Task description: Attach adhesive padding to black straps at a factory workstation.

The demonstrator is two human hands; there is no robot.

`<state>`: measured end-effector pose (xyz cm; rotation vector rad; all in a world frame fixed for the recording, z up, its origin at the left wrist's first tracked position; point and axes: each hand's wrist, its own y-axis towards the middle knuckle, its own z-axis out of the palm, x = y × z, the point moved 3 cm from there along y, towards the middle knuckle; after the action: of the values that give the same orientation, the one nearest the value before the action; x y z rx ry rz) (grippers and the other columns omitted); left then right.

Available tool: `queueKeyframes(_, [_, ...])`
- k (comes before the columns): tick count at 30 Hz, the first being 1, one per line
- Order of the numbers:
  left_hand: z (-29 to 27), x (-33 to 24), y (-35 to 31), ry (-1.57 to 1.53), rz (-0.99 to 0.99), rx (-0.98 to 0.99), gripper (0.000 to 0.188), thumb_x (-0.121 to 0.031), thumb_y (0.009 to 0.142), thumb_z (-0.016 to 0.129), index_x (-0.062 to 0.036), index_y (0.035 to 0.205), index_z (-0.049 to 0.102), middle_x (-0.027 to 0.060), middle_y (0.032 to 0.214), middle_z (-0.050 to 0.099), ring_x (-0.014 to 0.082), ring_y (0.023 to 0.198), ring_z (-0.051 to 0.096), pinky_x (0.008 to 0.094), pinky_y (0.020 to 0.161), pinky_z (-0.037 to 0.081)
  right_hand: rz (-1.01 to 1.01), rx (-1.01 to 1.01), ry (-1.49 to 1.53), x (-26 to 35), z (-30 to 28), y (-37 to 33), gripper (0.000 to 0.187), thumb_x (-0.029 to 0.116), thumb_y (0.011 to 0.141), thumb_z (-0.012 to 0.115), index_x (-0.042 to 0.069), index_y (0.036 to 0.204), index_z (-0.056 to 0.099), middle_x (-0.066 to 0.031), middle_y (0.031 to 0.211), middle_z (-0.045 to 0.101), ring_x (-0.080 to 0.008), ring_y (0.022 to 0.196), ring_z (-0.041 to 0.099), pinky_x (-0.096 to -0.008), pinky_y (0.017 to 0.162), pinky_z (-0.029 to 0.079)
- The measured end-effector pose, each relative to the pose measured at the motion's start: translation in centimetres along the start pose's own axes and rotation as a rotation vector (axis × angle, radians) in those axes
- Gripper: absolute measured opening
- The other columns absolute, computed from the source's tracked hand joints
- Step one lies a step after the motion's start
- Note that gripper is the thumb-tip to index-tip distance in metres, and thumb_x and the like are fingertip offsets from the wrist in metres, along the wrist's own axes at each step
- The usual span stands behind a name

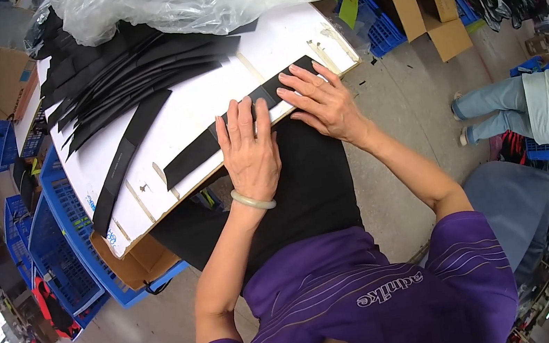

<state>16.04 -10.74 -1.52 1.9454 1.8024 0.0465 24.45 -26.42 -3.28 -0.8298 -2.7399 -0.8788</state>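
A long, flat black fabric strip (190, 158) lies along the near edge of a white-topped board (202, 103). Flat on its middle rests my left hand (248, 150), fingers stretched forward, with a pale bangle at the wrist. Further right, my right hand (322, 101) presses on the strip near its far end with its fingers spread. Parts of the strip are covered by both hands. Beyond it, a fanned pile of similar black strips (134, 72) takes up the board's left side. One separate strip (126, 156) slants toward the board's left corner.
Clear plastic sheeting (215, 1) is heaped at the board's far side. Blue crates (76, 234) and a cardboard box (134, 258) stand below left. An open carton (425, 3) sits at the far right. Another person (525, 105) stands to the right, near a grey-blue covered shape (511, 208).
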Motion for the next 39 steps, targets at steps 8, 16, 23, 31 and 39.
queueKeyframes(8, [0.7, -0.5, -0.2, 0.046, -0.009, -0.017, 0.068, -0.007, 0.074, 0.069, -0.0079, 0.136, 0.044, 0.0154, 0.141, 0.039, 0.0333, 0.135, 0.035, 0.0493, 0.112, 0.022, -0.003, -0.048, 0.011, 0.0, 0.3, -0.1, 0.051, 0.014, 0.077, 0.072, 0.017, 0.126, 0.059, -0.0001, 0.134, 0.055, -0.0200, 0.128, 0.047, -0.0403, 0.110, 0.031])
queueKeyframes(16, [1.5, -0.4, -0.4, 0.135, -0.027, -0.012, 0.070, -0.011, 0.075, 0.067, -0.0077, 0.140, 0.041, 0.0174, 0.146, 0.036, 0.0347, 0.138, 0.030, 0.0498, 0.113, 0.020, -0.007, -0.086, 0.021, 0.2, 0.3, 0.5, 0.044, 0.007, 0.078, 0.067, 0.016, 0.121, 0.063, -0.0005, 0.128, 0.059, -0.0202, 0.124, 0.051, -0.0395, 0.107, 0.032])
queueKeyframes(23, [1.7, -0.7, -0.3, 0.139, -0.011, -0.083, 0.055, -0.009, 0.083, 0.057, -0.0086, 0.136, 0.046, 0.0175, 0.143, 0.040, 0.0346, 0.136, 0.034, 0.0494, 0.112, 0.023, -0.022, -0.106, -0.006, 0.2, 0.2, 0.4, 0.048, 0.001, 0.075, 0.065, 0.014, 0.121, 0.062, -0.0017, 0.129, 0.059, -0.0217, 0.125, 0.050, -0.0402, 0.108, 0.030])
queueKeyframes(31, [2.2, -0.4, -0.8, 0.158, -0.006, -0.138, 0.051, -0.009, 0.082, 0.056, -0.0062, 0.133, 0.049, 0.0183, 0.139, 0.044, 0.0356, 0.133, 0.038, 0.0508, 0.110, 0.025, 0.083, 0.049, 0.257, 2.7, -2.4, 6.5, 0.024, 0.013, 0.077, 0.069, 0.007, 0.100, 0.070, -0.0086, 0.104, 0.068, -0.0276, 0.108, 0.058, -0.0418, 0.095, 0.041])
queueKeyframes(39, [2.1, -0.2, -0.6, 0.194, -0.013, -0.120, 0.054, -0.010, 0.081, 0.056, -0.0062, 0.134, 0.048, 0.0185, 0.140, 0.043, 0.0359, 0.132, 0.039, 0.0508, 0.109, 0.027, 0.153, 0.233, 0.362, 0.1, -1.9, 11.9, 0.024, 0.017, 0.075, 0.070, 0.002, 0.093, 0.068, -0.0112, 0.085, 0.067, -0.0248, 0.083, 0.063, -0.0348, 0.077, 0.050])
